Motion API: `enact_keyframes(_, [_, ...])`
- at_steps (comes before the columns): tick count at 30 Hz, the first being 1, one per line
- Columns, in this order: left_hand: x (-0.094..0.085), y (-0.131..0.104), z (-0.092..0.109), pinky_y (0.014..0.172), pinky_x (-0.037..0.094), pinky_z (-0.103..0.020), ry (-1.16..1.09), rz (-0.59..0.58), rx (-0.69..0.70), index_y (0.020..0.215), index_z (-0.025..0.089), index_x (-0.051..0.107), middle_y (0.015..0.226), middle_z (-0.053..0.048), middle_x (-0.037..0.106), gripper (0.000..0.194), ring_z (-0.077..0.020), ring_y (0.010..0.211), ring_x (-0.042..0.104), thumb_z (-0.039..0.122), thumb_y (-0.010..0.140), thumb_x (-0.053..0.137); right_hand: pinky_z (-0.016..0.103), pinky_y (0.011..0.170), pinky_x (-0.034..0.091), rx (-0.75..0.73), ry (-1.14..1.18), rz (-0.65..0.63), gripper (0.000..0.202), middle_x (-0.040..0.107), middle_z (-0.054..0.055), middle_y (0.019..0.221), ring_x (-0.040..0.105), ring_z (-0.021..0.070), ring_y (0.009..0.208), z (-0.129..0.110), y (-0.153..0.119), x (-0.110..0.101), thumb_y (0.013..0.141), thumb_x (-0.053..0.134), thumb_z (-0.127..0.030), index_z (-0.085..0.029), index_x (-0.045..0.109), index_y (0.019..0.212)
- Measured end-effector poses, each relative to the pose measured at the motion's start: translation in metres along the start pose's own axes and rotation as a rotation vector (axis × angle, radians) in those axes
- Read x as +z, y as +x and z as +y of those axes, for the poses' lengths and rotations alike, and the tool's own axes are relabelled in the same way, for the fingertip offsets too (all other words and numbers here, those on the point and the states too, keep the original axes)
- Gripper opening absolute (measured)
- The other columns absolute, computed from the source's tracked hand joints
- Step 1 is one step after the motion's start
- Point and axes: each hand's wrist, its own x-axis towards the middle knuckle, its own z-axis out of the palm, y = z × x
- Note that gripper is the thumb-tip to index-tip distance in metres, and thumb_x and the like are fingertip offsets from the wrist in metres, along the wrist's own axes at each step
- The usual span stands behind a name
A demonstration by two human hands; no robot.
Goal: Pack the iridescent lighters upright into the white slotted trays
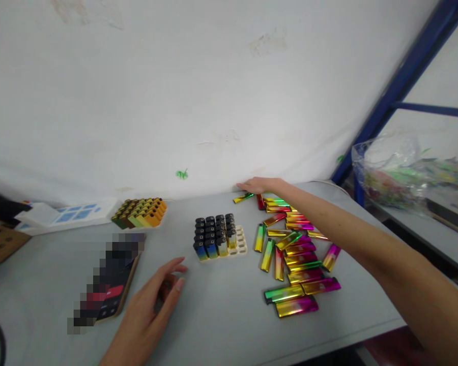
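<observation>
Loose lighters: a metallic finish is shown by the loose lighters (305, 276), shaded from gold into green, red or magenta; they are scattered flat on the right half of the grey tabletop (213, 310), some overlapped, some laid side by side.
White tray: the white tray (243, 251) is set near the middle, with black-topped lighters (211, 249) stood upright in it; blue and gold bodies are seen in the front row, and open sockets are shown at its right side.
Left hand: the left hand (147, 307) is held between phone (116, 300) and tray, fingers loosely curled, thumb parted from them, nothing seen gripped.
Right hand: the right hand (261, 185) is stretched to the back of the table, just beside a green-gold lighter (243, 197); whether anything is grasped cannot be told, the fingertips being partly hidden.
Edges: the back is bounded by the wall (213, 101), the right by a blue frame (385, 86).
Room: grey surface is seen between tray and front edge; the right side is crossed by the forearm, above the lighters.
</observation>
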Motion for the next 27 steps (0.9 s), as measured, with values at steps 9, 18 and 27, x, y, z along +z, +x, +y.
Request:
enact_keyframes(9, [-0.003,0.001,0.005,0.073,0.061,-0.027,0.029,-0.013,-0.003,0.135,0.029,0.060,0.112,-0.003,0.077,0.044,-0.0204,0.090,0.074,0.053,0.099,0.053,0.042,0.111,0.049,0.024,0.096,-0.021,0.079,0.078,0.010,0.122,0.070,0.0315,0.116,0.045,-0.005,-0.002,0.101,0.022,-0.073,-0.021,0.082,0.105])
enact_keyframes(18, [-0.005,0.003,0.010,0.070,0.063,-0.027,0.022,0.033,0.023,0.130,0.027,0.065,0.107,-0.004,0.079,0.042,-0.0208,0.085,0.076,0.052,0.097,0.054,0.043,0.109,0.050,0.047,0.212,-0.026,0.087,0.077,0.010,0.125,0.071,0.0324,0.113,0.066,-0.015,0.000,0.098,0.017,-0.078,-0.022,0.082,0.111])
enact_keyframes(27, [-0.006,0.002,0.012,0.070,0.063,-0.027,0.029,0.028,0.034,0.129,0.026,0.066,0.105,-0.005,0.079,0.043,-0.0217,0.087,0.077,0.053,0.097,0.054,0.042,0.096,0.049,-0.035,0.264,0.099,0.072,0.079,0.015,0.113,0.070,0.0330,0.103,0.076,-0.035,0.010,0.096,0.042,-0.076,-0.017,0.083,0.103])
